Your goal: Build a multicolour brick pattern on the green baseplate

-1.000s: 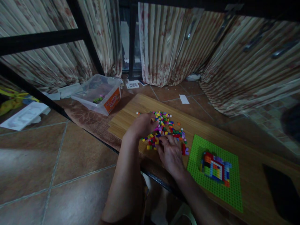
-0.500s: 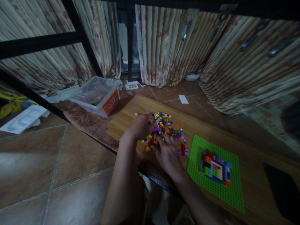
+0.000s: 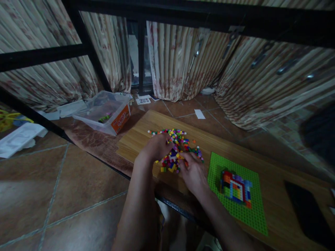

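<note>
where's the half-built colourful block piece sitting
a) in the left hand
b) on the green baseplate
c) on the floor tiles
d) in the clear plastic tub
b: the multicoloured build stands on the green baseplate, which lies on the wooden board, to the right of the loose brick pile that both hands are over.

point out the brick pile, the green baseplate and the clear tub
brick pile point(image 3: 176, 134), head view, far part of the heap
green baseplate point(image 3: 258, 219), head view, bare near corner
clear tub point(image 3: 119, 120), head view, orange label on its side
</note>
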